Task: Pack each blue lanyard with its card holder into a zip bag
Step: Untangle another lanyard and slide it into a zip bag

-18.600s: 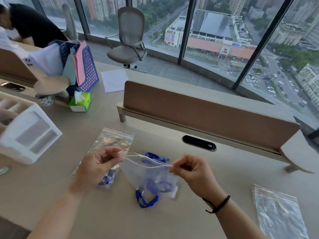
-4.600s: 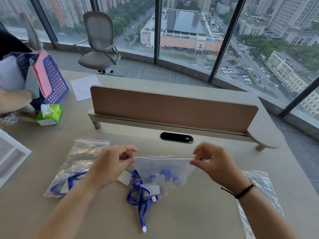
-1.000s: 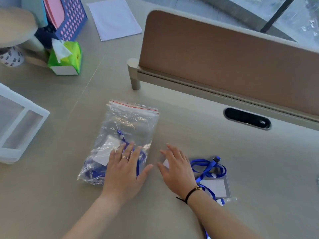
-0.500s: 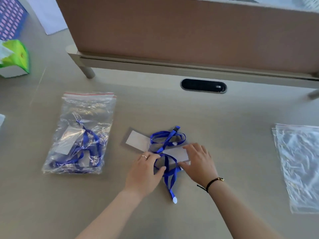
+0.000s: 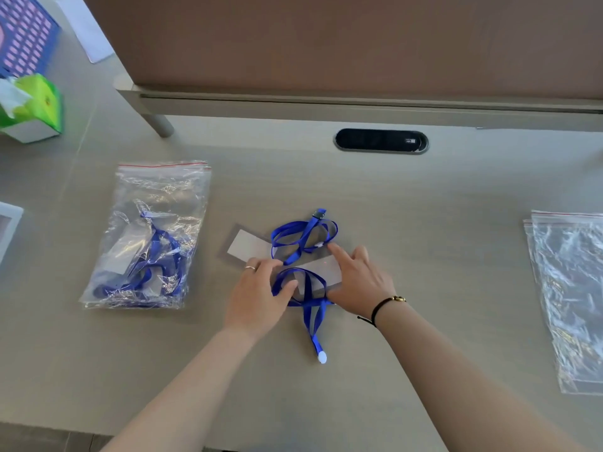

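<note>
I see the left hand (image 5: 257, 296) lying flat, fingers loosely spread, its thumb touching a loop of blue lanyard (image 5: 301, 290). The right hand (image 5: 359, 285) rests open, fingers extended on a clear card holder (image 5: 321, 272). A second lanyard (image 5: 301, 236) and card holder (image 5: 246, 246) lie just behind. On the desk (image 5: 424, 207), filled zip bags (image 5: 146, 236) sit to the left, and empty zip bags (image 5: 571, 295) well to the right.

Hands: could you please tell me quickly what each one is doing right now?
Left hand: open, fingers resting on the lanyard.
Right hand: open, flat on the card holder.
</note>
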Tool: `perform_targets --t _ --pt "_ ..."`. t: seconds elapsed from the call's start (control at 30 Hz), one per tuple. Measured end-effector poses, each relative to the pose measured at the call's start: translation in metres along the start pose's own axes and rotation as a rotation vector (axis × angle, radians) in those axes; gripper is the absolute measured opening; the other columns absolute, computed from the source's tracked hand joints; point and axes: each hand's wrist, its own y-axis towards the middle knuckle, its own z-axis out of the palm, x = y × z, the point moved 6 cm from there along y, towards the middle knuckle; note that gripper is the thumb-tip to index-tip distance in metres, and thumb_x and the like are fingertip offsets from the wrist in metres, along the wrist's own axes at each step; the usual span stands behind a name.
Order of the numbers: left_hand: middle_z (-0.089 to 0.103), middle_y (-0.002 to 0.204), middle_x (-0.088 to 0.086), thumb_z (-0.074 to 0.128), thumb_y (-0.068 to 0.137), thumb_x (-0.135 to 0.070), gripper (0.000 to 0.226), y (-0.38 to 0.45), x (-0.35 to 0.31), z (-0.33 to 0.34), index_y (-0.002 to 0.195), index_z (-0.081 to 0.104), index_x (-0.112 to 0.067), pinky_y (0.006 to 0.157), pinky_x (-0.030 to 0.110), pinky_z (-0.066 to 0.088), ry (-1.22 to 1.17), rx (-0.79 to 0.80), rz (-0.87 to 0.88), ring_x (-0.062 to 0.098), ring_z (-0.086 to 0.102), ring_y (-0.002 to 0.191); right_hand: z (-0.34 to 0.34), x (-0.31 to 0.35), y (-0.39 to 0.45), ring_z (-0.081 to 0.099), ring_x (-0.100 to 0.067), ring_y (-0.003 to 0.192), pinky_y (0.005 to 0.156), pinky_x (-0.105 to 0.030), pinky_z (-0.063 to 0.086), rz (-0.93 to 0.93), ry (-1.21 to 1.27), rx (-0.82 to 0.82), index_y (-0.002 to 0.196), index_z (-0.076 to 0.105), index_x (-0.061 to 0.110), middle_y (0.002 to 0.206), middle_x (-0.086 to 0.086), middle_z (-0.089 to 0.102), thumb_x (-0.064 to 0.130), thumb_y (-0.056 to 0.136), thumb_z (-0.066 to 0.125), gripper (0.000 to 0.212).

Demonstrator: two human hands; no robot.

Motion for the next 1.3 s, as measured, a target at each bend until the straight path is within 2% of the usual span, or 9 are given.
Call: perform_targets --t 0.23,0.4,0.5,0.67,0.73,0.9,1.07,1.2,1.3 --pt "0.058 0.124 -0.005 0.066 0.087 -0.040 0.050 -0.004 -0.012 0.024 0.134 0.054 -0.029 0.095 0.032 0.047 0.247 0.156 0.166 0.019 0.052 0.117 -0.005 -0.002 -0.002 0.058 -0.026 0.075 0.060 -0.033 0.051 0.046 0.001 -0.017 0.117 0.038 0.025 0.107 -0.003 0.042 0.037 0.067 0.075 0.063" --pt "0.060 0.096 -0.004 0.057 0.094 -0.019 0.014 -0.015 0.002 0.023 0.104 0.067 -0.023 0.073 0.026 0.047 0.008 0.071 -0.081 0.016 0.058 0.094 0.001 -0.020 -0.017 0.050 -0.023 0.086 0.063 -0.033 0.044 0.092 0.025 -0.028 0.103 0.039 0.017 0.105 0.001 0.038 0.047 0.053 0.090 0.077" --pt "0.062 0.085 -0.007 0.061 0.094 -0.022 0.008 -0.020 0.004 0.018 0.087 0.066 -0.023 0.064 0.014 0.037 -0.112 0.068 -0.171 0.013 0.057 0.083 0.004 -0.032 -0.029 0.051 -0.022 0.089 0.065 -0.033 0.046 0.116 0.176 -0.085 0.106 0.039 0.021 0.097 0.003 0.053 0.029 0.068 0.081 0.057" --pt "0.073 0.078 0.001 0.063 0.091 -0.017 0.004 -0.025 -0.016 0.004 0.092 0.064 -0.014 0.070 0.026 0.047 -0.465 0.175 -0.320 0.019 0.065 0.075 0.003 -0.054 -0.054 0.059 -0.018 0.077 0.059 -0.027 0.049 0.191 0.627 -0.161 0.103 0.054 0.025 0.081 0.004 0.060 0.006 0.085 0.059 0.027" --pt "0.067 0.067 0.001 0.063 0.090 -0.012 0.001 -0.027 -0.033 -0.006 0.089 0.063 -0.013 0.065 0.027 0.046 -0.518 0.196 -0.292 0.018 0.058 0.066 -0.004 -0.061 -0.064 0.065 -0.019 0.077 0.055 -0.023 0.047 0.225 0.744 -0.196 0.100 0.059 0.026 0.084 0.001 0.063 0.005 0.086 0.058 0.025" --pt "0.063 0.062 -0.002 0.067 0.089 -0.006 0.009 -0.036 -0.083 -0.036 0.088 0.065 -0.014 0.058 0.023 0.046 -0.522 0.211 -0.164 0.013 0.053 0.055 -0.020 -0.067 -0.090 0.071 -0.019 0.069 0.068 -0.043 0.059 0.280 1.011 -0.208 0.101 0.062 0.022 0.088 -0.005 0.064 0.000 0.089 0.053 0.027" --pt "0.070 0.073 -0.001 0.072 0.085 -0.007 0.012 -0.050 -0.139 -0.065 0.091 0.068 -0.016 0.067 0.021 0.051 -0.602 0.237 -0.054 0.010 0.061 0.065 -0.052 -0.056 -0.112 0.069 -0.019 0.066 0.057 -0.031 0.053 0.196 1.111 -0.213 0.108 0.057 0.025 0.095 -0.005 0.069 0.000 0.089 0.051 0.031" --pt "0.075 0.085 -0.002 0.076 0.077 -0.018 0.014 -0.059 -0.180 -0.086 0.088 0.071 -0.025 0.074 0.025 0.053 -0.565 0.258 0.078 0.008 0.065 0.075 -0.078 -0.051 -0.125 0.067 -0.018 0.071 0.065 -0.037 0.054 0.134 0.996 -0.233 0.091 0.068 0.033 0.091 0.000 0.072 -0.001 0.091 0.049 0.039" --pt "0.075 0.085 -0.001 0.075 0.080 -0.011 0.015 -0.062 -0.211 -0.102 0.088 0.071 -0.024 0.070 0.022 0.055 -0.511 0.216 0.168 0.008 0.067 0.076 -0.102 -0.047 -0.134 0.064 -0.012 0.083 0.066 -0.016 0.049 0.059 0.827 -0.293 0.093 0.071 0.037 0.098 0.013 0.069 0.008 0.090 0.056 0.032"
